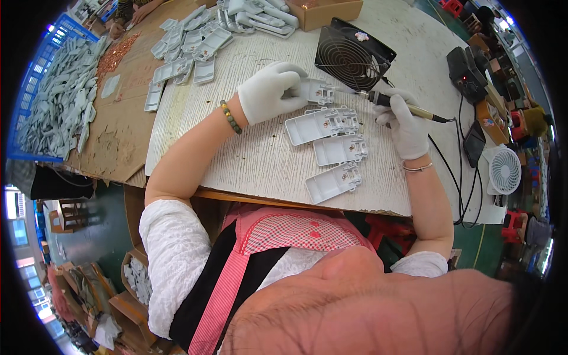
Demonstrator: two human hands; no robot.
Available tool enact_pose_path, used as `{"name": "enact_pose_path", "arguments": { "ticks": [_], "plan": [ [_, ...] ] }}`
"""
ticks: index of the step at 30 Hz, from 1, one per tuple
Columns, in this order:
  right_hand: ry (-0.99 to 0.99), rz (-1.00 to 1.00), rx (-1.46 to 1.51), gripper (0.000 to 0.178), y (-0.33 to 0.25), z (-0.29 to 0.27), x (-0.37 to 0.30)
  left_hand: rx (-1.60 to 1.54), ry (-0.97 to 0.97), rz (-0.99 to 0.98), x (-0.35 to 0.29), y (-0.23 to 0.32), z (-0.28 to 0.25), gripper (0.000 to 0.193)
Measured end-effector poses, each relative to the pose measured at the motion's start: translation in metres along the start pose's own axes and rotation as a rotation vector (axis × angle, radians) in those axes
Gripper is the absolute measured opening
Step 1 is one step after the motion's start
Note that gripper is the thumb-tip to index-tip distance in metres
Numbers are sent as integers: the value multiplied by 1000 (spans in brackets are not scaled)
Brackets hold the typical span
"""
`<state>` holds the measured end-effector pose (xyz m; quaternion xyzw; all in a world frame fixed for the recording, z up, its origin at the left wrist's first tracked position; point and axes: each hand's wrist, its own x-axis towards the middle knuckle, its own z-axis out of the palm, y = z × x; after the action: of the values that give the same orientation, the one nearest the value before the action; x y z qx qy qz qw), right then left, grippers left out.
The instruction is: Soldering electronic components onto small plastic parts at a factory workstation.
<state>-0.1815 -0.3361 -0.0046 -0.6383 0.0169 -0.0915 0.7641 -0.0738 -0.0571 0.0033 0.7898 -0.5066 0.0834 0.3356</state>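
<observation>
Gloved in white, my left hand (272, 92) pinches a light grey plastic housing (318, 92) with small metal parts at its right end. My right hand (405, 121), also gloved, grips a soldering iron (429, 113) with a black and pale handle. The iron's tip points left, close to the housing's right end; whether they touch I cannot tell. Just below the held piece, several similar housings (340, 151) lie in a column on the white worktable (236, 160). A black fan (355, 56) with a round grille stands just beyond the iron.
More grey housings (204, 41) are heaped at the far left of the table, beside a cardboard box (328, 13). A blue crate (35, 68) of grey parts stands at left. A black power unit (466, 71), cables (452, 177) and a small white fan (504, 170) are at right.
</observation>
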Motion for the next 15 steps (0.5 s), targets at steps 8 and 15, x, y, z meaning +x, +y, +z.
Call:
{"name": "enact_pose_path", "arguments": {
  "ticks": [8,15],
  "plan": [
    [-26,44,-88,20,-1,3,0,28,5,36,2,3,4,21],
    [-46,45,-86,20,0,2,1,52,1,28,2,4,4,23]
  ]
}}
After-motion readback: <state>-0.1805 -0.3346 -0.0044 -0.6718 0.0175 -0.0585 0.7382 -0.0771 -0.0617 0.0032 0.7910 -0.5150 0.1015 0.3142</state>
